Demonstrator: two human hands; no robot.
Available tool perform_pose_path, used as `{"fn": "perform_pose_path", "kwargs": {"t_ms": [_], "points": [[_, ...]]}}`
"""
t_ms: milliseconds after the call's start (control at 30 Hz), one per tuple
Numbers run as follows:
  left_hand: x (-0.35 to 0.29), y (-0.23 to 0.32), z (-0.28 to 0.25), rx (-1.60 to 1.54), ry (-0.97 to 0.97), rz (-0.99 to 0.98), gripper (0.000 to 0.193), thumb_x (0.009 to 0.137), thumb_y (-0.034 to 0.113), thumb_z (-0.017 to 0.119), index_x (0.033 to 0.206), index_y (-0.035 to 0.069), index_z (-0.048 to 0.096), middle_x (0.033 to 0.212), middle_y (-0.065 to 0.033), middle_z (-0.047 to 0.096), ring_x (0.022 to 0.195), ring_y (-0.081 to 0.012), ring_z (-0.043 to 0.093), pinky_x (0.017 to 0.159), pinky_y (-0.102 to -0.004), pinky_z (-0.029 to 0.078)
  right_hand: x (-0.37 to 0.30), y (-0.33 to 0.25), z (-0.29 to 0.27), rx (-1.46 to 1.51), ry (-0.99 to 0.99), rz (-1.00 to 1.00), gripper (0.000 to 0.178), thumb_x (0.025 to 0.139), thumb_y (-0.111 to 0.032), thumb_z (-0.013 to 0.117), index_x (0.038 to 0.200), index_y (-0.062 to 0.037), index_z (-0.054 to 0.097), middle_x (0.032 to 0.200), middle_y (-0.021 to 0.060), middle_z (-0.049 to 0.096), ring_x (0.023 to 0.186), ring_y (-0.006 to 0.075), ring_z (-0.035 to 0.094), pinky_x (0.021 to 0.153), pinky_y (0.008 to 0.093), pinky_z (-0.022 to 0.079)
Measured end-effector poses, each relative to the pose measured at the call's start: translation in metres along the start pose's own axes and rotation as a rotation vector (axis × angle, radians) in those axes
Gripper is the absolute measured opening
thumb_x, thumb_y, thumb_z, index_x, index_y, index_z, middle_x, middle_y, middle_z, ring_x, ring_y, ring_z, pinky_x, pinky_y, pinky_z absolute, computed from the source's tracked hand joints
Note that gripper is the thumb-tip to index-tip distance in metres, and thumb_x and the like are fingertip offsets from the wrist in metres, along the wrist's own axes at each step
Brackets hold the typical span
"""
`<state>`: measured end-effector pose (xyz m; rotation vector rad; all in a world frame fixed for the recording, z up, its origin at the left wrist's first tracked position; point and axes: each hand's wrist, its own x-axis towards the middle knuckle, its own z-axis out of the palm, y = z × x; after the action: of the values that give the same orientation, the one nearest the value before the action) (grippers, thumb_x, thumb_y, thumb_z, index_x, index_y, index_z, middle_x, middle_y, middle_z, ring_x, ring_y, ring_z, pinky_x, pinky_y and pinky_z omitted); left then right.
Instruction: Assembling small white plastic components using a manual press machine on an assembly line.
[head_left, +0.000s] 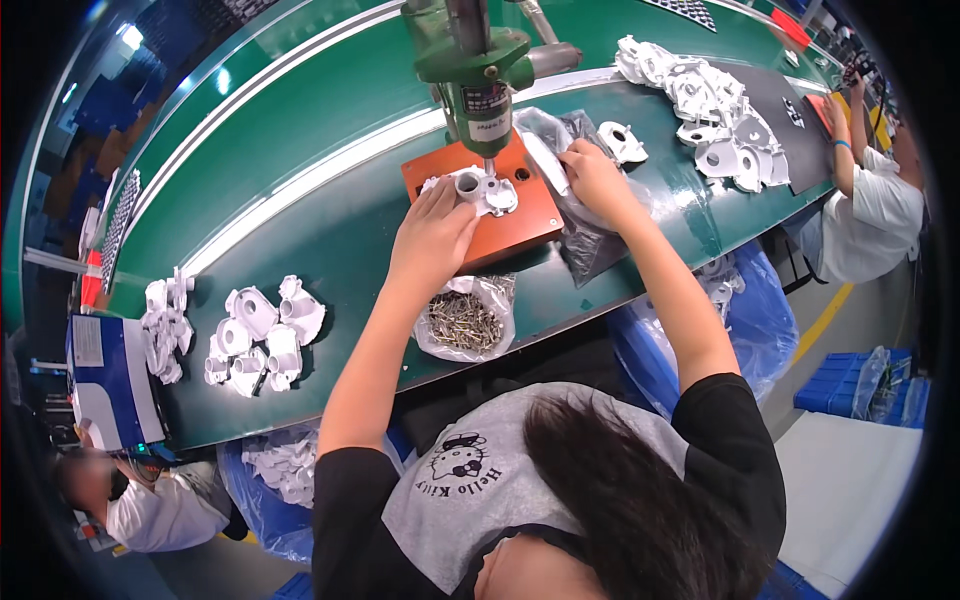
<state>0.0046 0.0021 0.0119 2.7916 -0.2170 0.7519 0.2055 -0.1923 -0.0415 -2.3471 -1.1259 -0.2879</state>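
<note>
A white moulded plastic part (497, 196) with a round collar sits on an orange fixture block (520, 232), under the tip of a green drill-press-like machine (487, 110). My left hand (436, 226) grips this part from its left side, fingers bent over it. To the right of the block, my right hand (597, 182) is closed at the edge of a clear plastic bag (545, 128), beside a long white piece (547, 165). What its fingertips hold, if anything, is hidden. Dark plastic bagging (588, 250) lies beneath that wrist.
A bag of screws (465, 318) lies at the bench's near edge. White parts (255, 330) are grouped at left, with a larger heap (715, 110) at far right. Blue-lined bins (765, 320) stand below the bench. Other people work at both sides.
</note>
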Motion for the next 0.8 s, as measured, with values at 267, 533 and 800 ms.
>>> {"fn": "perform_pose_path", "kwargs": {"t_ms": [267, 533, 800], "points": [[-0.008, 0.008, 0.005, -0.171, 0.149, -0.141, 0.012, 0.079, 0.012, 0.061, 0.088, 0.003, 0.059, 0.119, -0.0152, 0.057, 0.115, -0.0337, 0.050, 0.100, -0.0434, 0.038, 0.010, -0.004, -0.007, 0.107, -0.074, 0.103, 0.017, 0.080, -0.009, 0.057, 0.093, -0.0017, 0.066, 0.091, 0.0150, 0.059, 0.084, 0.0347, 0.058, 0.076, 0.0382, 0.046], [-0.009, 0.006, 0.009, -0.161, 0.194, -0.171, 0.013, 0.080, 0.015, 0.060, 0.086, 0.004, 0.060, 0.117, -0.0191, 0.058, 0.115, -0.0323, 0.051, 0.101, -0.0421, 0.037, 0.027, 0.015, -0.015, 0.218, -0.252, 0.107, 0.018, 0.076, -0.009, 0.061, 0.088, 0.0032, 0.067, 0.081, 0.0167, 0.064, 0.079, 0.0269, 0.062, 0.074, 0.0341, 0.047], [-0.009, 0.003, 0.009, -0.178, 0.205, -0.146, 0.012, 0.080, 0.015, 0.058, 0.083, 0.003, 0.060, 0.113, -0.0165, 0.059, 0.113, -0.0296, 0.052, 0.101, -0.0397, 0.037, 0.026, -0.040, -0.028, 0.359, 0.213, 0.074, 0.013, 0.081, -0.004, 0.058, 0.092, 0.0012, 0.064, 0.083, 0.0148, 0.063, 0.072, 0.0246, 0.064, 0.067, 0.0319, 0.050]]}}
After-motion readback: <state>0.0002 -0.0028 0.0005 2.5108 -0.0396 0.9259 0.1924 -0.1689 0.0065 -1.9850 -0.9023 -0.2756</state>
